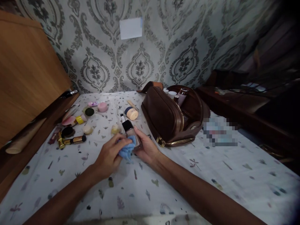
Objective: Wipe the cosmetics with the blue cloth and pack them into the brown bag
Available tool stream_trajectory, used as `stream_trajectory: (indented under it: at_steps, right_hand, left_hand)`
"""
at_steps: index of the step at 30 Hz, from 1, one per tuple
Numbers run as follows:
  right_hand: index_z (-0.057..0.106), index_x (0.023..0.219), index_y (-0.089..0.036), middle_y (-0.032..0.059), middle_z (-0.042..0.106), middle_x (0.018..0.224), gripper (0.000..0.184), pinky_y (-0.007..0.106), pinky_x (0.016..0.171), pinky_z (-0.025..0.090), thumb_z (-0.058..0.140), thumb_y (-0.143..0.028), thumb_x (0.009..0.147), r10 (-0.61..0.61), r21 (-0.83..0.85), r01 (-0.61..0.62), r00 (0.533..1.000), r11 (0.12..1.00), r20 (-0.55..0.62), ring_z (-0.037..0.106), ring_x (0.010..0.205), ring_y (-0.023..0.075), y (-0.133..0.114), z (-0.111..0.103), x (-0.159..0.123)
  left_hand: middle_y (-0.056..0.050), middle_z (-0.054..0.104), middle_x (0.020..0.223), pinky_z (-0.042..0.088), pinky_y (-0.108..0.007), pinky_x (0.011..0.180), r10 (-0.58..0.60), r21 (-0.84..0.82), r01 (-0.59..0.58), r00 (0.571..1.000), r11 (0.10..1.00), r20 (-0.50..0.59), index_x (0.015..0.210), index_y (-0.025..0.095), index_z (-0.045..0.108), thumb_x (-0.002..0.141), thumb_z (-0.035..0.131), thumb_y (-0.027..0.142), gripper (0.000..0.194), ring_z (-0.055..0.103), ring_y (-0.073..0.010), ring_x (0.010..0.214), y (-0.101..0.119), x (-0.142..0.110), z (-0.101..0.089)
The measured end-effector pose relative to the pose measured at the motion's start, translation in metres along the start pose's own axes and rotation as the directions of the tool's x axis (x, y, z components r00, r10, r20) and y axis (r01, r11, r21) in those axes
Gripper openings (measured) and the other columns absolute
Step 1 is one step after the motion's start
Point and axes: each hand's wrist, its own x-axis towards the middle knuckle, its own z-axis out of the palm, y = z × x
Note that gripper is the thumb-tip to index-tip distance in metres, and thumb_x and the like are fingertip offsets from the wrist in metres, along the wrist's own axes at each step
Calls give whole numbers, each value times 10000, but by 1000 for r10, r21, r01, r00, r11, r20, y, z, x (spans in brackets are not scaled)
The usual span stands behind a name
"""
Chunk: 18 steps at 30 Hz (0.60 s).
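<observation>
"What sort of place is this?"

"A home, by the look of it; which room, I can't tell."

"What shows it?"

"Take the brown bag (161,112) as the landmark. Behind it rises a wall (140,62) in ornate grey medallion pattern, and beneath it spreads a white cloth (182,187) printed with flamingos, cacti and rainbows."

"Anything personal?"

"Cosmetics, yes: a pink jar (102,107) and a gold-and-black tube (76,139) left of the bag, a black-capped bottle (129,129) nearer it on the same side."

"And farther off?"

"A wooden panel (28,53), well left of the bag."
</observation>
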Motion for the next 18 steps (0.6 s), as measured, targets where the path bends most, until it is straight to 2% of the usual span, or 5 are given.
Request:
stream_trajectory:
  at_steps: [4, 8, 11, 16, 18]
  right_hand:
    - [677, 794, -129, 28, 672, 663, 293, 220, 602, 519, 593, -357, 958, 62, 56, -58, 996, 997, -68, 623, 601, 124, -6, 0, -1]
    - [688, 893, -94, 62, 695, 733, 318, 237, 665, 563, 558, -372, 976, 113, 127, -106, 992, 986, -48, 659, 651, 140, -6, -6, 4]
    - [687, 930, -89, 71, 709, 759, 361, 244, 647, 566, 492, -384, 1002, 131, 138, -126, 991, 982, -29, 658, 629, 142, -3, -9, 7]
    - [690, 932, -93, 82, 726, 763, 408, 243, 642, 558, 396, -357, 1035, 146, 146, -134, 986, 980, -76, 672, 657, 146, 1, -7, 6]
    - [686, 911, -101, 79, 722, 755, 391, 249, 639, 555, 396, -333, 1033, 160, 148, -145, 983, 978, -90, 675, 667, 151, 1, -5, 6]
  left_hand:
    - [-93, 612, 1055, 528, -288, 729, 177, 29, -180, 982, 983, 68, 1204, 208, 623, 858, 437, 23, 434, 617, -189, 903, 8, -2, 5]
    - [-96, 620, 1036, 527, -271, 697, 262, 55, -264, 964, 963, 39, 1178, 216, 636, 909, 443, 62, 365, 620, -177, 879, 7, 1, 2]
    - [-72, 626, 972, 506, -254, 657, 356, 174, -351, 935, 920, 4, 1103, 221, 651, 936, 442, 82, 302, 603, -162, 835, 6, 2, 1]
    - [-33, 641, 874, 462, -259, 601, 413, 440, -429, 900, 789, 136, 999, 205, 662, 948, 541, 161, 139, 567, -163, 754, 8, 1, 3]
    - [-36, 633, 857, 454, -256, 592, 410, 470, -417, 904, 778, 123, 981, 199, 665, 939, 540, 147, 142, 565, -165, 749, 6, -1, 3]
